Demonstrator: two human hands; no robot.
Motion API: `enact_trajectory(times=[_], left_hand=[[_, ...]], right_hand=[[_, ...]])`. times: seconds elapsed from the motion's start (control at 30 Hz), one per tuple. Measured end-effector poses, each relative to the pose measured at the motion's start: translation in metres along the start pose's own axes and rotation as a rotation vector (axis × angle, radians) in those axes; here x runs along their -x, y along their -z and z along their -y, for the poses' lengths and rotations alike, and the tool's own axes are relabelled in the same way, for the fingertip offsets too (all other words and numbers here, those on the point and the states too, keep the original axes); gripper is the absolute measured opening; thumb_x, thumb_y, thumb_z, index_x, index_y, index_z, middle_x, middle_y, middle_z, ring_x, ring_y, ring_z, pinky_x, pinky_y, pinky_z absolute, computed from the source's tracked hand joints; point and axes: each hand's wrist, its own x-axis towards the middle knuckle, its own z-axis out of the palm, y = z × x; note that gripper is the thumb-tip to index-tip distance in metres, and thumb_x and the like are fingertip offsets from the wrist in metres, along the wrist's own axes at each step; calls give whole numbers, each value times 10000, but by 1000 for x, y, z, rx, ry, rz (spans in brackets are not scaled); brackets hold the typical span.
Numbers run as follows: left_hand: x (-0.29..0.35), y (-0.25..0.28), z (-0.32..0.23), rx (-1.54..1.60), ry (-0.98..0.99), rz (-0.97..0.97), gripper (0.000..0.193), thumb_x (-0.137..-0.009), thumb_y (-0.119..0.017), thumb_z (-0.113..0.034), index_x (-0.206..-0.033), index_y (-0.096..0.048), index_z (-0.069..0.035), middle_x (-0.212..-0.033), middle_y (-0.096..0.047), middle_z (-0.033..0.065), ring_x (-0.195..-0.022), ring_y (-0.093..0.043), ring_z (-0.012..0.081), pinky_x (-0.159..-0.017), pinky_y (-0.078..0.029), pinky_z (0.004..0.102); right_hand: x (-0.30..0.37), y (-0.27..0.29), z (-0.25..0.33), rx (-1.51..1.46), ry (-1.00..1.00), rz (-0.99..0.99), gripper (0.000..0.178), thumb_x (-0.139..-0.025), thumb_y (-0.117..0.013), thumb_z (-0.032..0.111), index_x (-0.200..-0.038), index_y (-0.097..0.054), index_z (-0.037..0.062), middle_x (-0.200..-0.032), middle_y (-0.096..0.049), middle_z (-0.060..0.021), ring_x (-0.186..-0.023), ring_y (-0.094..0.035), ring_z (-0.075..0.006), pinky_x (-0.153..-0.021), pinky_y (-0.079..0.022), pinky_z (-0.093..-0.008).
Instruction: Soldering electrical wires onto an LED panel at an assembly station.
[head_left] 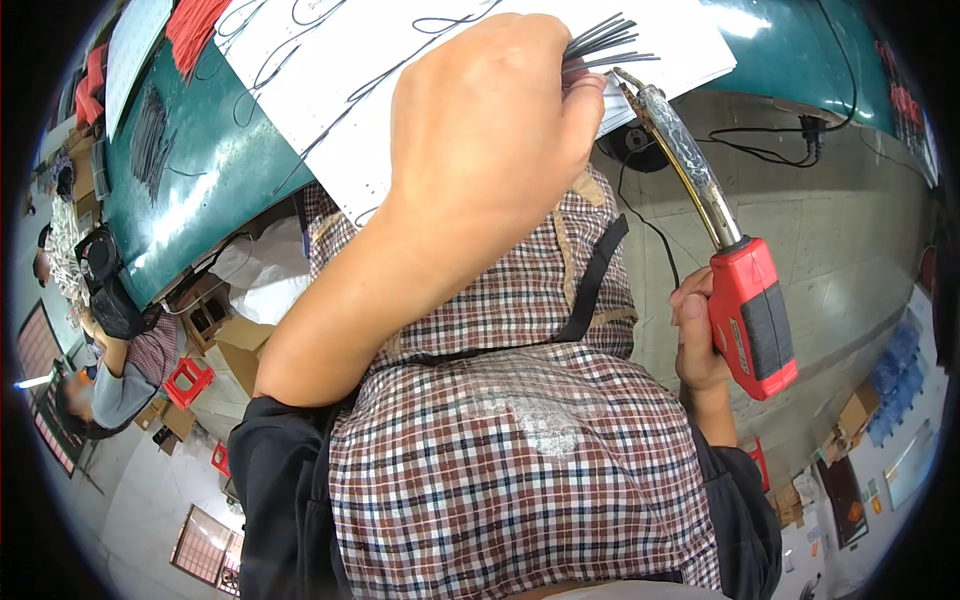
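Note:
My left hand (480, 120) is closed round a bundle of thin black strands (605, 42), whose ends fan out to the right past my thumb. They look like short lengths of wire or tubing; I cannot tell which. Low on the right, my right hand (697, 330) grips a soldering iron (752, 320) by its red and black handle. Its scorched metal barrel slants up and left, with the tip just below the strand ends. Whether they touch is unclear. Under my left hand lie white paper sheets (330, 90) with looped thin black wires (375, 85) on them.
The green tabletop (190, 235) carries a dark strand bundle (150, 140) and a red bundle (195, 35) at left. A black cable and plug (812, 125) are at the right. A co-worker (110, 385) is at far left, near a red stool (188, 382) and a cardboard box (240, 345).

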Motion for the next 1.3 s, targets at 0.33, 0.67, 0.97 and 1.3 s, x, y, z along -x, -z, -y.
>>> enact_trajectory(times=[0.33, 0.67, 0.97, 1.3], left_hand=[[-8, 17, -12, -1, 121, 174, 207, -863, -708, -153, -802, -586, 3, -767, -635, 198, -730, -646, 401, -663, -508, 472], [-10, 19, -12, -21, 95, 196, 211, -854, -705, -161, -800, -604, 17, -795, -646, 215, -779, -652, 416, -702, -516, 481], [-11, 15, -8, -54, 117, 233, 222, -860, -703, -172, -806, -614, 23, -796, -651, 225, -785, -657, 422, -710, -519, 483], [-14, 21, -16, -56, 128, 259, 225, -862, -701, -175, -806, -617, 26, -800, -656, 228, -792, -663, 420, -716, -522, 478]], right_hand=[[-1, 4, 4, 86, 34, -40, 96, -853, -753, 142, -901, -724, 65, -775, -700, -63, -667, -686, -241, -641, -545, -345], [1, 2, 11, -1, -39, -101, 101, -846, -746, 94, -932, -727, 46, -780, -696, -90, -678, -694, -261, -652, -549, -337], [-1, 7, 0, 127, 101, -43, 101, -833, -768, 94, -907, -718, 46, -781, -695, -81, -671, -687, -255, -628, -544, -344], [-3, 2, 19, -46, 23, -45, 146, -965, -593, 140, -913, -564, 7, -757, -582, -72, -558, -440, -81, -532, -390, -247]])
